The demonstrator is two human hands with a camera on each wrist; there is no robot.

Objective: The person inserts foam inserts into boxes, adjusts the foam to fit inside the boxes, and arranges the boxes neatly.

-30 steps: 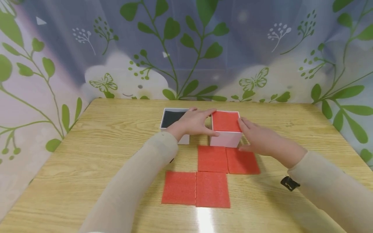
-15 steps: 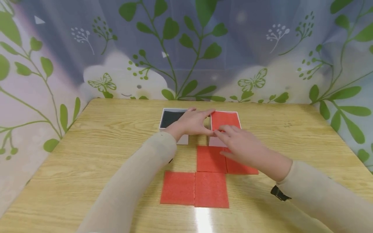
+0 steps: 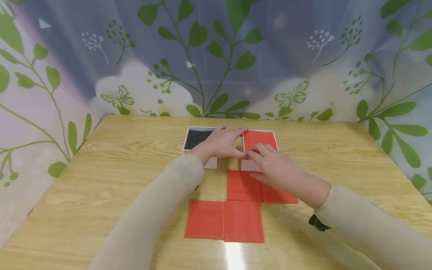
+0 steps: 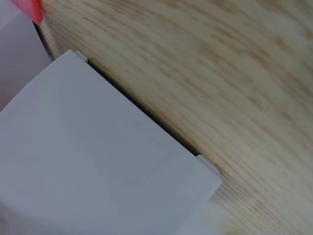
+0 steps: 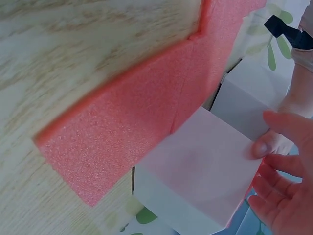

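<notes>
Two white boxes stand side by side at the back of the table. The right box [image 3: 249, 165] is filled with red foam squares [image 3: 256, 137]. My left hand [image 3: 222, 144] spans its left side, the thumb on the front corner and a finger at the back corner. At the front rim, the curled fingertips of my right hand [image 3: 281, 168] touch the red foam. In the right wrist view, the right thumb stands apart from those fingers, and the box front [image 5: 205, 156] shows beside them. The left box [image 3: 212, 163] contains black sheets [image 3: 195, 139], partly covered by my left hand.
Several red foam squares [image 3: 206, 219] lie flat on the wooden table [image 3: 111, 168], in two staggered rows before the boxes. The right hand overlaps the back row in the head view. A leaf-patterned curtain [image 3: 216, 71] rises behind the table.
My right hand has left the right side of the red-filled box and moved left to its front rim, its fingers now curled. The left hand has kept its place.
</notes>
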